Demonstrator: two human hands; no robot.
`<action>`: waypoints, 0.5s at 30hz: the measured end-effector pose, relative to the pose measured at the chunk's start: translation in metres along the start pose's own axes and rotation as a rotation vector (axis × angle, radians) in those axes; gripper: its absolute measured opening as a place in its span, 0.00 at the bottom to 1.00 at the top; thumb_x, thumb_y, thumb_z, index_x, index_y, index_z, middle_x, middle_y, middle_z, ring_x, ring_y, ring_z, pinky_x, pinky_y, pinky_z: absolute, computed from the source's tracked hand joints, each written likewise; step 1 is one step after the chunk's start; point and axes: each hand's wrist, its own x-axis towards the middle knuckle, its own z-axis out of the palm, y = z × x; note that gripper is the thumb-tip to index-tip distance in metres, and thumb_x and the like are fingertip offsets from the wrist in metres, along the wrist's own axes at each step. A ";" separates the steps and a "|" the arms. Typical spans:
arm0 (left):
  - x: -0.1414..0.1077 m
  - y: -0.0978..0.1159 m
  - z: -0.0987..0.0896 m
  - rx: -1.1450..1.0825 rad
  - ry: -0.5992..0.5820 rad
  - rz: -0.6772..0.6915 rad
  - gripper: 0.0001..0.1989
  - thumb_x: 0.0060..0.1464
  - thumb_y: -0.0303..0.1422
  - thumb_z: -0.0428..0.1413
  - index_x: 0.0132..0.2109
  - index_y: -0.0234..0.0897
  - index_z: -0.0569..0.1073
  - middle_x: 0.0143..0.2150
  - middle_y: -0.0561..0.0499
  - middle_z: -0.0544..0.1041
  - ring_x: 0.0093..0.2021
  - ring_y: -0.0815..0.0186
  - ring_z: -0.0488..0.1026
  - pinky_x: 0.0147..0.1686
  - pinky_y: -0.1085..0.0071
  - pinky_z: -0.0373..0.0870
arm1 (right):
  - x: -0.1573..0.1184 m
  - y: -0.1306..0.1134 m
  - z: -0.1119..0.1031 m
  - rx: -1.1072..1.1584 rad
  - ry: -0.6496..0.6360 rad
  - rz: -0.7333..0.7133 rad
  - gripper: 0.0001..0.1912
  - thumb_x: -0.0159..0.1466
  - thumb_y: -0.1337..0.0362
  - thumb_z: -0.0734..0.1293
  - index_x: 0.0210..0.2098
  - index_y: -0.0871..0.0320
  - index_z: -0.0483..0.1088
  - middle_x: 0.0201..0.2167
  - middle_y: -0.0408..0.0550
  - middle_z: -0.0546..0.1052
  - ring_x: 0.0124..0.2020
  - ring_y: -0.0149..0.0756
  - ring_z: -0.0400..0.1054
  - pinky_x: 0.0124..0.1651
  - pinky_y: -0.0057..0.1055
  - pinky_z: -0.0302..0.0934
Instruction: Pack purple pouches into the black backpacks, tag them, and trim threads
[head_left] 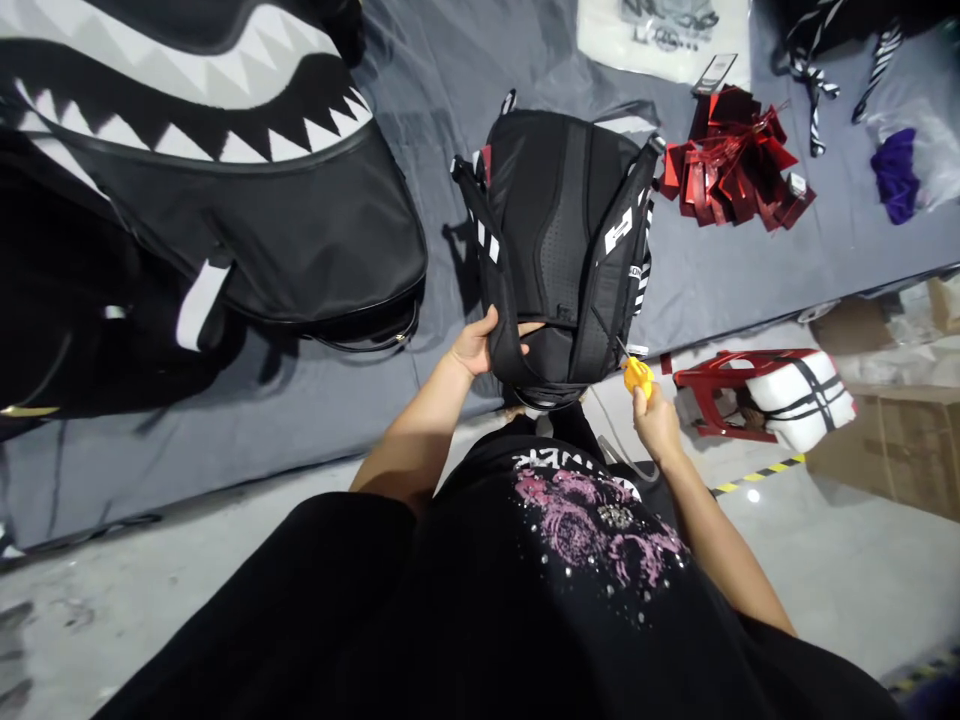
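A black backpack [566, 210] lies on the grey-covered table in front of me, its padded back and shoulder straps facing up. White stripes and lettering mark the straps. At its lower left edge, my left hand [476, 345] grips the strap, with the thumb on the outside and some fingers reaching behind it. My right hand [656, 420] is closed around yellow-handled scissors [638, 376]. Their thin metal tip points up and left, close to the lower end of the right strap; I cannot tell whether it touches.
Large black bags with a white-toothed pattern [300, 210] cover the table's left side. Red tags [735, 160] lie in a heap right of the backpack, near a purple item [896, 175] in clear plastic. A red stool [724, 395] and a cardboard box [892, 445] stand on the floor.
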 end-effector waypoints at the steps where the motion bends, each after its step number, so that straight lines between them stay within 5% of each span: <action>1: 0.000 0.001 0.000 -0.003 0.014 -0.007 0.35 0.66 0.50 0.32 0.63 0.31 0.66 0.52 0.36 0.78 0.30 0.64 0.80 0.40 0.63 0.77 | 0.001 -0.002 0.001 -0.002 0.005 -0.005 0.25 0.71 0.52 0.47 0.51 0.61 0.64 0.32 0.56 0.78 0.33 0.46 0.74 0.34 0.34 0.59; 7: 0.010 0.000 0.006 -0.041 0.114 -0.034 0.34 0.65 0.53 0.34 0.47 0.30 0.74 0.26 0.45 0.80 0.23 0.62 0.78 0.30 0.65 0.77 | 0.000 -0.003 0.003 0.056 0.050 0.003 0.23 0.70 0.52 0.50 0.50 0.61 0.65 0.31 0.54 0.78 0.32 0.45 0.72 0.33 0.33 0.58; 12: 0.010 0.003 0.003 -0.063 -0.031 -0.042 0.37 0.65 0.53 0.31 0.47 0.25 0.73 0.32 0.37 0.81 0.27 0.58 0.80 0.31 0.62 0.77 | -0.071 0.024 0.007 0.068 0.066 0.082 0.23 0.70 0.50 0.49 0.45 0.59 0.66 0.28 0.53 0.76 0.30 0.44 0.72 0.30 0.32 0.57; 15: 0.011 0.002 0.002 -0.048 -0.054 -0.074 0.37 0.65 0.52 0.31 0.46 0.26 0.74 0.32 0.36 0.81 0.29 0.58 0.81 0.32 0.64 0.77 | -0.112 0.022 0.018 -0.011 -0.053 0.103 0.22 0.71 0.51 0.49 0.46 0.58 0.65 0.28 0.51 0.77 0.30 0.44 0.73 0.30 0.31 0.55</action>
